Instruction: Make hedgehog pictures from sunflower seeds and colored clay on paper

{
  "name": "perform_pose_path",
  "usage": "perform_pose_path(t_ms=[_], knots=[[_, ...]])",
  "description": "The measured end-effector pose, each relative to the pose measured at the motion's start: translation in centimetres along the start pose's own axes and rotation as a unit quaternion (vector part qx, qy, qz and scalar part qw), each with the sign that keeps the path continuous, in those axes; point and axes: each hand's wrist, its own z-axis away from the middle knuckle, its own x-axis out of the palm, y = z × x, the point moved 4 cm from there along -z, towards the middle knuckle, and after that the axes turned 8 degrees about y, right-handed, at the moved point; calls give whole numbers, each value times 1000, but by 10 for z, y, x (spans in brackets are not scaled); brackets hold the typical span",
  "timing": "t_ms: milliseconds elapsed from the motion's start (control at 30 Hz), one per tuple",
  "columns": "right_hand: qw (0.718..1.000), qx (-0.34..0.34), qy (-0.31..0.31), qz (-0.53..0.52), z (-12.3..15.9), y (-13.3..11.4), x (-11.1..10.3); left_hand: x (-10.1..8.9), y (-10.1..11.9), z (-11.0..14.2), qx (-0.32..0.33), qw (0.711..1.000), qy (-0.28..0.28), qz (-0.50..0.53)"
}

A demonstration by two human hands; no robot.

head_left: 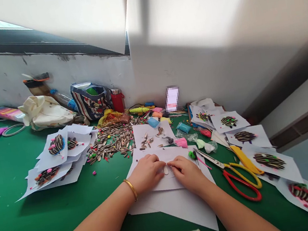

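Though left hand (149, 172) and right hand (186, 173) flank a pale piece (165, 171) — I cannot tell if either grip pinches.

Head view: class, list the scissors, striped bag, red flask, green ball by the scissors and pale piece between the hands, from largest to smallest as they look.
1. Scissors
2. Striped bag
3. Red flask
Green ball and pale piece: smallest, but too alike to rank.
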Motion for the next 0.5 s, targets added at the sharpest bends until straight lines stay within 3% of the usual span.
perform_pose_path(t_ms=[500], knots=[[1000, 7, -9, 0, 1, 0, -1, -1, -1, 0, 1, 1000, -24, 2]])
